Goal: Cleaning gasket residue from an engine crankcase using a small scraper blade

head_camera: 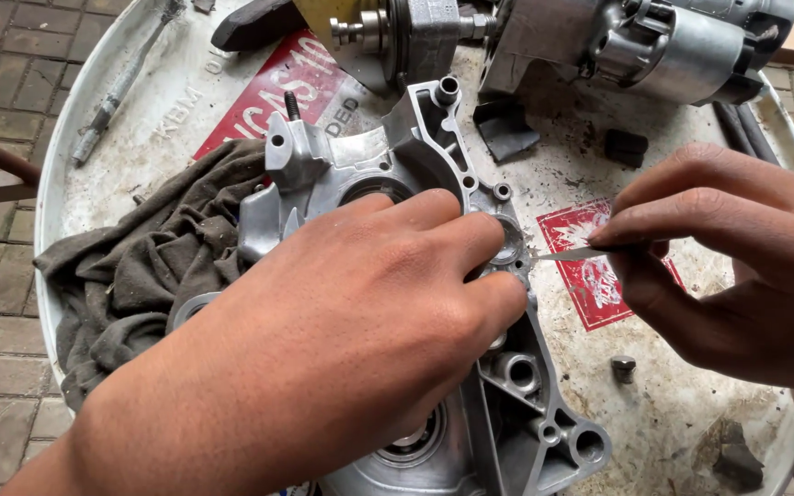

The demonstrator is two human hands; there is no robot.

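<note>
Scraping looks to be the step in hand: the left hand presses down on the aluminium engine casing at the middle of the white drum top, while the right hand pinches a thin metal blade against a small round bore. Next, by my judgement, comes a steady, shallow stroke along that rim. A grey rag lies left.

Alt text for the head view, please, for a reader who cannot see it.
The left hand presses on a silver engine casing while the right hand holds a thin metal blade to its edge. Both lie on a round white table beside a dark rag.
</note>
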